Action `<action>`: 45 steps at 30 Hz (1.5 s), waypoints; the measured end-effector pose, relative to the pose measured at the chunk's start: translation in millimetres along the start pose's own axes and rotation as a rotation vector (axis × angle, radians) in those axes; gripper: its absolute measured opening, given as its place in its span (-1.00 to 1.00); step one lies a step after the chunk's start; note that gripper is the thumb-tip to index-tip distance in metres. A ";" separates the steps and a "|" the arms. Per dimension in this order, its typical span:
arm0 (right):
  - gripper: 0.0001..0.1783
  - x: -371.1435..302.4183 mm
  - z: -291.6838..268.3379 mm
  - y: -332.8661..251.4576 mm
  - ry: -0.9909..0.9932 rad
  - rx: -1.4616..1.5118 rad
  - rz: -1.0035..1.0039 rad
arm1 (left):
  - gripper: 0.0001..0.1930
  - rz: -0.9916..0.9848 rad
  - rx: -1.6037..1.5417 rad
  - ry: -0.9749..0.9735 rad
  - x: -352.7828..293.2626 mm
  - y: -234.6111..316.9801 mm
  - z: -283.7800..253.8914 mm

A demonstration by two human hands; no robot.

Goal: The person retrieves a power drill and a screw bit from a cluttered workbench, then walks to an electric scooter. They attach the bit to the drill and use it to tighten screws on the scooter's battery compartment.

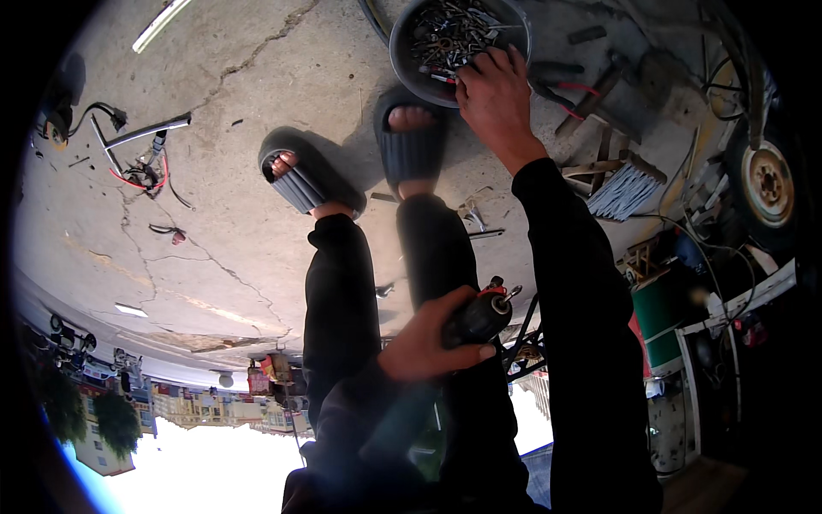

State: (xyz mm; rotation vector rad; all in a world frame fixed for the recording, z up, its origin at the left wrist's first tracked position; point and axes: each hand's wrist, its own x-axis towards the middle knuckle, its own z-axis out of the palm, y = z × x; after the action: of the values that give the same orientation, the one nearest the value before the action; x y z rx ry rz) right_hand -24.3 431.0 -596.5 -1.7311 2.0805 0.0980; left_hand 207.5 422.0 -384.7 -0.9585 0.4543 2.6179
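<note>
My left hand [428, 338], in front of my lap, is closed around a black power drill [479, 322]. The drill's metal chuck end points up and to the right, with a bit of red near its top. Over the near right rim of a grey bowl [402, 64], my right hand [498, 98] reaches in with bent fingers. Many small metal parts [449, 38], like bolts and bits, fill the bowl. The fingers are curled down at these parts, and what they pinch, if anything, is hidden.
My feet in dark slippers [312, 176] rest on cracked concrete near the bowl. Right of my arm are a hammer-like tool [591, 103], a brush [629, 184] and a wheel [766, 184]. A metal frame with wires [141, 141] lies left, and loose metal pieces [484, 231] lie between.
</note>
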 end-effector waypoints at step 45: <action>-0.64 13.7 8.3 23.8 -0.090 1.580 0.953 | -0.47 -0.085 -0.143 -0.023 2.9 -11.4 -0.5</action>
State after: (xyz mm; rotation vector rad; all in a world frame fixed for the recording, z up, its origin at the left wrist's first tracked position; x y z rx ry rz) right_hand -46.4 426.3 -614.2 0.1882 1.7016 -0.8866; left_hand 210.2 432.6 -389.1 -0.9681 0.2184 2.6091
